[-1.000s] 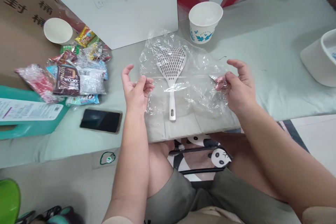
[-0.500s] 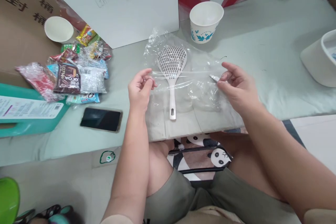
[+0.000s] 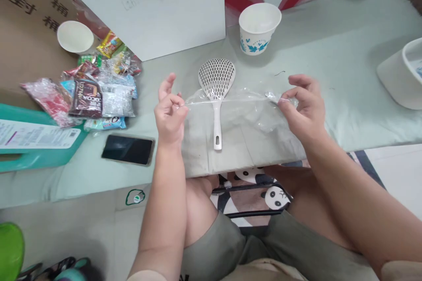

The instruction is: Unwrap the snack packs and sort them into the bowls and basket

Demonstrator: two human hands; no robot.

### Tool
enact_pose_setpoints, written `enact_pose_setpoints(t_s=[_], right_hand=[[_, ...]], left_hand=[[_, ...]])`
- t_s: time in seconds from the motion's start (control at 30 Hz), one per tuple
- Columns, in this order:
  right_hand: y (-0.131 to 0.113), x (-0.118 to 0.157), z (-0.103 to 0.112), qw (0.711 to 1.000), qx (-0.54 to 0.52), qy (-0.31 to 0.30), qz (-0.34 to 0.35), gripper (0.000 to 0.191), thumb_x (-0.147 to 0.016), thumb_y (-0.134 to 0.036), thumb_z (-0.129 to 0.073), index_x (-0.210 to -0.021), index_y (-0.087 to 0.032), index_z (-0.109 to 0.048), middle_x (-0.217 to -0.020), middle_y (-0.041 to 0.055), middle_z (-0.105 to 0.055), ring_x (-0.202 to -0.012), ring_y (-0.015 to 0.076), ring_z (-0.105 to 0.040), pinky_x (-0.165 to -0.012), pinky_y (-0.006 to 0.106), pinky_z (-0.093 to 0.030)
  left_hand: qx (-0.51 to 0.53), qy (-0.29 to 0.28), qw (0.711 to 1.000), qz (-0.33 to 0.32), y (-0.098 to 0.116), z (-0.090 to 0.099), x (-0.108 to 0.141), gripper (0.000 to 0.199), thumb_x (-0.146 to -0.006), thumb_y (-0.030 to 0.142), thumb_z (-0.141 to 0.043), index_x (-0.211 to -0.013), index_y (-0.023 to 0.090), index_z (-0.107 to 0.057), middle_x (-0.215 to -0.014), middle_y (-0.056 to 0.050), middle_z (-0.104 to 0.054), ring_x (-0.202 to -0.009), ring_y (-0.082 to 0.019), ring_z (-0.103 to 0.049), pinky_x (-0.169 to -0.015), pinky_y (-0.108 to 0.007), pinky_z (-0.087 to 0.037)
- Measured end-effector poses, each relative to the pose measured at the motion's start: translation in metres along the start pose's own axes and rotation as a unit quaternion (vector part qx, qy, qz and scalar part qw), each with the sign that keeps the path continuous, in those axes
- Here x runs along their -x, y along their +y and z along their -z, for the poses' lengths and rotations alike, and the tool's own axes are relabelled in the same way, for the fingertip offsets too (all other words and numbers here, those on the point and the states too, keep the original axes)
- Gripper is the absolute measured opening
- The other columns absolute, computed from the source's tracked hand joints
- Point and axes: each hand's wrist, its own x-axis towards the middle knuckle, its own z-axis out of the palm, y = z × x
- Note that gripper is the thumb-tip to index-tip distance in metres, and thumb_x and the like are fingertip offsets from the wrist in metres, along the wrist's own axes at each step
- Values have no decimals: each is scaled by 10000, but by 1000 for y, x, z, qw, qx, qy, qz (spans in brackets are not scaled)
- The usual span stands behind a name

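Note:
A clear plastic bag (image 3: 250, 112) is stretched between my two hands, its upper edge pulled nearly straight. My left hand (image 3: 170, 114) pinches one end between thumb and finger, with the other fingers raised. At the opposite end, my right hand (image 3: 301, 107) pinches the bag too, and a small whitish tab shows by its fingertips. Behind the film lies a white skimmer (image 3: 217, 79), its perforated bowl pointing away from me and its handle toward me. Part of the skimmer is seen through the plastic.
Left stand several packaged snacks (image 3: 87, 99), a phone (image 3: 128, 149) and a green jug (image 3: 39, 140). A paper cup (image 3: 259, 35) stands behind the skimmer, near a white box (image 3: 148, 9). A white container (image 3: 404, 74) is at the right. The table's front edge borders my lap.
The bag's upper part has come down from around the skimmer's bowl and is now gathered into a narrower strip. My hands have spread slightly farther apart.

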Motion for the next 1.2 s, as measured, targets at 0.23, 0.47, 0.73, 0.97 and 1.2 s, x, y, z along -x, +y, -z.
enact_pose_setpoints(t_s=[0.23, 0.47, 0.73, 0.97, 1.2], right_hand=[[-10, 2, -4, 933, -262, -100, -225, 205, -720, -379, -768, -673, -251, -614, -529, -25, -574, -524, 148, -582, -530, 298, -485], [-6, -4, -8, 890, -320, -113, -303, 385, -591, -444, -907, -711, -256, -593, -579, -41, -511, -480, 101, -459, -438, 266, -461], [-2, -5, -10, 893, -328, -81, -298, 353, -623, -367, -903, -714, -252, -582, -608, -61, -527, -476, 74, -477, -457, 237, -488], [-8, -3, -8, 866, -299, -117, -383, 523, -591, -322, -940, -1024, -257, -655, -771, -26, -686, -679, 149, -677, -558, 256, -540], [-12, -4, -5, 899, -273, -138, -312, 298, -678, -235, -876, -761, -209, -592, -660, -40, -615, -610, 85, -595, -573, 214, -478]], left_hand=[[106, 71, 984, 127, 9, -8, -2, 382, -837, 304, -732, -592, 199, -459, -683, -3, -618, -985, -212, -712, -996, -410, -543], [237, -24, 957, 164, 7, -3, -4, 510, -619, 483, -925, -1031, 297, -688, -1049, -3, -689, -1046, -220, -708, -784, -334, -618], [93, -148, 905, 388, 1, -2, -5, 586, -580, 116, -910, -1124, 167, -699, -772, -30, -751, -623, -134, -695, -563, -201, -541], [112, -46, 944, 308, -7, -5, -8, 272, -652, 68, -833, -872, 165, -707, -756, -6, -755, -638, -97, -703, -598, -162, -564], [-8, -37, 937, 346, -9, -6, -9, 175, -789, 21, -712, -912, 145, -693, -769, -17, -768, -709, -108, -739, -668, -172, -576]])
